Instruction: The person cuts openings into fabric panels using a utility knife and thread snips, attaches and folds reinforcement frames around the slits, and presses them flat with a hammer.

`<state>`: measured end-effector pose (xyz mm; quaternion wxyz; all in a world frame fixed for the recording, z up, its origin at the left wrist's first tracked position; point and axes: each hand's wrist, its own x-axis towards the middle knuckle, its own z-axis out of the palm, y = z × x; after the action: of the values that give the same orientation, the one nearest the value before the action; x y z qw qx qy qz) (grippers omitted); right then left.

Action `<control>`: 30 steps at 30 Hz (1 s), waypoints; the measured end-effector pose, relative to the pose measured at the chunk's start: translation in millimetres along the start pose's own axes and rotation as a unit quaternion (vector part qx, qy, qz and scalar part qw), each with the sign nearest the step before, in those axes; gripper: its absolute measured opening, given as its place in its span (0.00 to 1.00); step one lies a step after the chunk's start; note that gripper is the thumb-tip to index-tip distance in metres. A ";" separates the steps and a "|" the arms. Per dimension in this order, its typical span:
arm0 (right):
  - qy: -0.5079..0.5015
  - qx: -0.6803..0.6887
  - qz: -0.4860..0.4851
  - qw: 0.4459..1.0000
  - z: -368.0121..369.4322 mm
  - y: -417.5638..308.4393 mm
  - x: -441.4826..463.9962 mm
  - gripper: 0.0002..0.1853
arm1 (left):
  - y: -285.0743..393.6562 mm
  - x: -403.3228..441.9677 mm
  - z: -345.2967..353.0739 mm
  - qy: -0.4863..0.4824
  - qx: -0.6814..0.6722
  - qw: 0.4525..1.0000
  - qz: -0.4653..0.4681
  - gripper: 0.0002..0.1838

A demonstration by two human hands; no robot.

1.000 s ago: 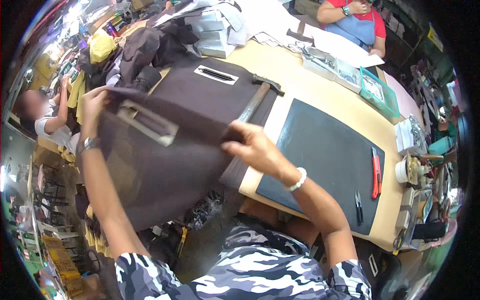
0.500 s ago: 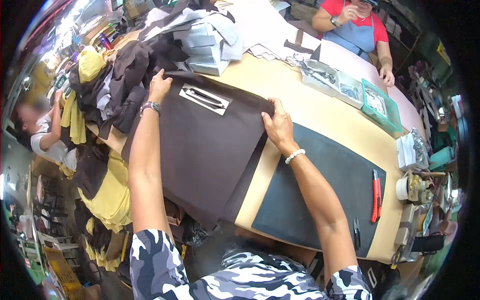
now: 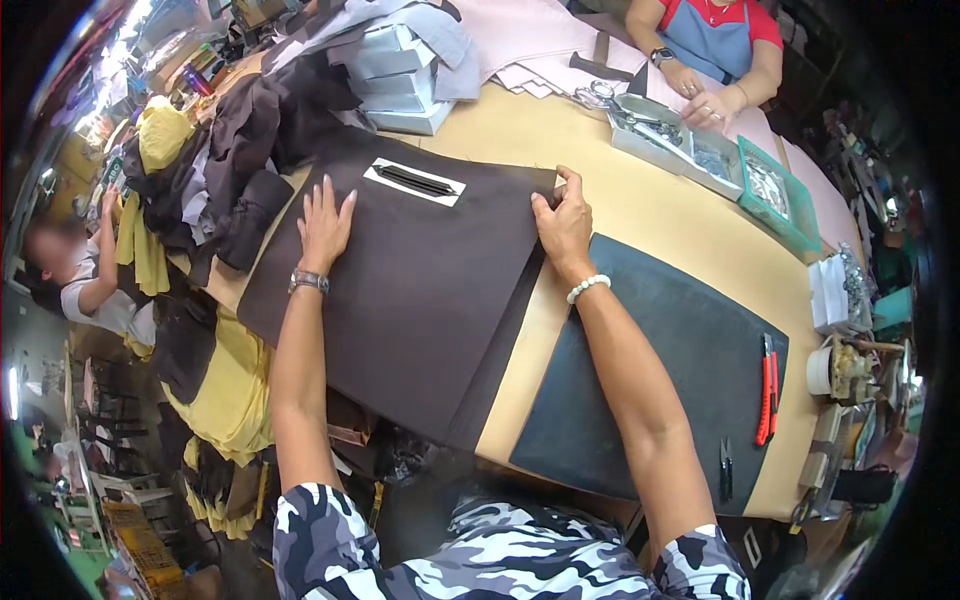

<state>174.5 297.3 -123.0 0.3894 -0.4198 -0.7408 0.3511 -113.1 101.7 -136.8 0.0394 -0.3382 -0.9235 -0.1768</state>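
A dark brown fabric panel [image 3: 420, 300] lies over the table in front of me, with another dark layer showing under its right edge. Near its top is a white rectangle [image 3: 452, 196] with a black zipper-like strip [image 3: 413, 180] across it. My left hand [image 3: 325, 228] rests flat on the panel's upper left part, fingers spread. At the upper right corner, my right hand [image 3: 564, 222] pinches the panel's edge between thumb and fingers. To the right of it lies a dark cutting mat [image 3: 650, 370], bearing a red utility knife [image 3: 768, 395] and small black snips [image 3: 726, 468].
Dark cloth [image 3: 270, 130] is heaped at the left, beside stacked white boxes [image 3: 395, 80]. A hammer [image 3: 602, 58], scissors [image 3: 597, 94], a grey parts tray [image 3: 650, 138] and a green basket [image 3: 775, 195] stand at the back. A co-worker in a blue apron [image 3: 705, 45] is opposite; another person [image 3: 100, 270] is at left.
My left hand has let go of the panel's top left edge and moved down flat onto it. My right hand keeps its corner. The opposite co-worker's hands have come together by the trays.
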 end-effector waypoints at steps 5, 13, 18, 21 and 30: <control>0.004 0.000 -0.012 1.000 2.2 4.7 -0.5 0.28 | -16.0 -0.3 13.7 -0.006 0.087 0.996 -0.026 0.36; -0.008 0.019 -0.003 1.000 -1.3 -0.1 -1.3 0.28 | 92.9 1.8 13.2 0.056 -0.015 0.994 0.093 0.38; -0.032 -0.044 -0.016 0.998 -3.2 8.4 -5.6 0.29 | 113.4 -5.9 40.9 0.023 -0.038 0.998 0.053 0.44; -0.057 -0.180 -0.062 0.980 -4.0 8.4 -7.1 0.32 | 115.7 -9.0 38.4 0.022 -0.038 0.998 0.044 0.43; -0.060 -0.279 -0.086 0.955 -89.2 9.8 44.0 0.31 | 117.1 -9.8 38.6 0.037 -0.040 0.998 0.041 0.50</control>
<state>240.5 357.9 -78.7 0.2407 -0.4247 -0.8644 0.1201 -29.0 192.3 -139.6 0.0674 -0.3705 -0.8987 -0.2247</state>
